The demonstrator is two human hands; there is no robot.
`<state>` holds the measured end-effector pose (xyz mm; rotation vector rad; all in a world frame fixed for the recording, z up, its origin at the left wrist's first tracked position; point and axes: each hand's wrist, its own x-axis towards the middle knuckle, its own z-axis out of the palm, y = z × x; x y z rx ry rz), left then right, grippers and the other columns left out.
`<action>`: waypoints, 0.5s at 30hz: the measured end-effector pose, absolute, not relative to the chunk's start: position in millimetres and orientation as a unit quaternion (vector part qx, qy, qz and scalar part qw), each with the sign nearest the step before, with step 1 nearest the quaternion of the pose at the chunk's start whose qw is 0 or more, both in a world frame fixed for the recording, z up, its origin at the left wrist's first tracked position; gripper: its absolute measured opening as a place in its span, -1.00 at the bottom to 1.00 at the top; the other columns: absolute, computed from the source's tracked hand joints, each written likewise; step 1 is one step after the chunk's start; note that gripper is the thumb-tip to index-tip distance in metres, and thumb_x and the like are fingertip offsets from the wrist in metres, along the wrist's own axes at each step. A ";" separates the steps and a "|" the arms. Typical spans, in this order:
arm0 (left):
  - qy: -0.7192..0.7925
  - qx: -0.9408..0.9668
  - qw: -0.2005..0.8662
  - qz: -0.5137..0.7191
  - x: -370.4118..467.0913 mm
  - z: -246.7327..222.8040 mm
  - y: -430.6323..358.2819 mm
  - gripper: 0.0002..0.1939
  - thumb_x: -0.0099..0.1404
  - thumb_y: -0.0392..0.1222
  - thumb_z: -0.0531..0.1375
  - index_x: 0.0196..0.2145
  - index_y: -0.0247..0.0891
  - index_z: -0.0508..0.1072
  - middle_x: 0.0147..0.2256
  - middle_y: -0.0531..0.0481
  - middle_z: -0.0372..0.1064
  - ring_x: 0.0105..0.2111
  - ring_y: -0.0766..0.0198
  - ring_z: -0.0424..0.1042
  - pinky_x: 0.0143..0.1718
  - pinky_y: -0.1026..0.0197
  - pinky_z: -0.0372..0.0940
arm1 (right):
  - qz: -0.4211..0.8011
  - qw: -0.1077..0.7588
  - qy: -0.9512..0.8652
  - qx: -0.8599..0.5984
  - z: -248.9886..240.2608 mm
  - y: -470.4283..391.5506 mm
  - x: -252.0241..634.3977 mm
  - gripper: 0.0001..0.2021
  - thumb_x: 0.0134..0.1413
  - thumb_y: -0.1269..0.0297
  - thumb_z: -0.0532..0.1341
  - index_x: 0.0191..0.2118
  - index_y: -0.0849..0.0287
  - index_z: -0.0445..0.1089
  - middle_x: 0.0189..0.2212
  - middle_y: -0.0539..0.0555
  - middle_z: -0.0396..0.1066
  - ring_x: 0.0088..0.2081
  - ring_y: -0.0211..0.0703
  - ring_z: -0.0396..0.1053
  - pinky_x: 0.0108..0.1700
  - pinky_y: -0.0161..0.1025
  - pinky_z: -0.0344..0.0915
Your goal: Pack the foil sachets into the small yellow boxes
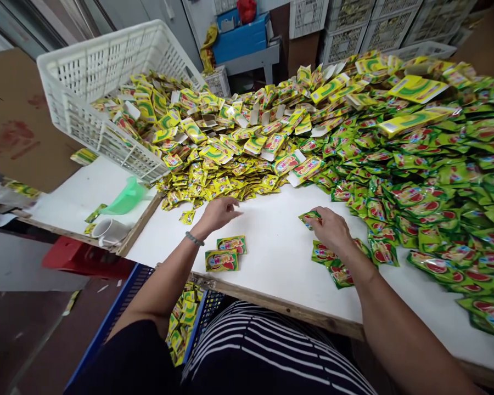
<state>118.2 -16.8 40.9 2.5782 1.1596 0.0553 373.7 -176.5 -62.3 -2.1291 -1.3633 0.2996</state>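
My left hand [221, 215], a bracelet on its wrist, hovers just in front of the heap of small yellow sachets [214, 184]. Its fingers are partly curled and apart, with nothing visible in them. My right hand [333, 227] pinches a small green sachet [308, 218] with a watermelon picture above the white table [271, 241]. Below that hand lie a few more green sachets [341, 274]. Two flat printed boxes [222, 260], one overlapping the other, rest near the table's front edge, close to my left forearm. A single yellow sachet [187, 217] lies left of my left hand.
A tipped white plastic crate [107, 137] spills yellow boxes [206, 118] across the back. Green sachets [428, 192] are heaped on the right. A white mug [109, 231] and a green scoop [127, 197] stand at left. Below the edge is a blue crate [195, 329] holding yellow boxes.
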 end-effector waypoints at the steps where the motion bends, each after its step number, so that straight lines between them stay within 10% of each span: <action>1: 0.403 0.905 0.134 0.034 133.0 42.5 -12.2 -0.74 0.19 -0.05 0.19 -0.26 -0.28 0.50 -0.43 -0.03 0.43 -0.42 0.24 0.36 -0.40 0.25 0.14 | 0.117 0.306 -0.500 -0.802 -60.3 -176.6 373.7 -0.79 0.07 0.16 0.08 -0.35 0.16 0.38 -0.46 0.11 0.39 -0.37 -0.06 0.34 -0.33 -0.22 0.12; 15: 0.464 0.884 0.052 0.033 264.6 0.1 30.4 -0.76 0.19 -0.42 0.06 -0.26 -0.38 0.50 -0.27 -0.31 0.49 -0.15 -0.03 0.47 -0.15 0.09 0.29 | 0.216 0.509 -0.305 -0.776 -30.5 -177.6 386.1 -0.70 -0.05 -0.03 0.18 -0.44 0.13 0.38 -0.64 -0.04 0.29 -0.56 -0.19 0.24 -0.42 -0.25 0.14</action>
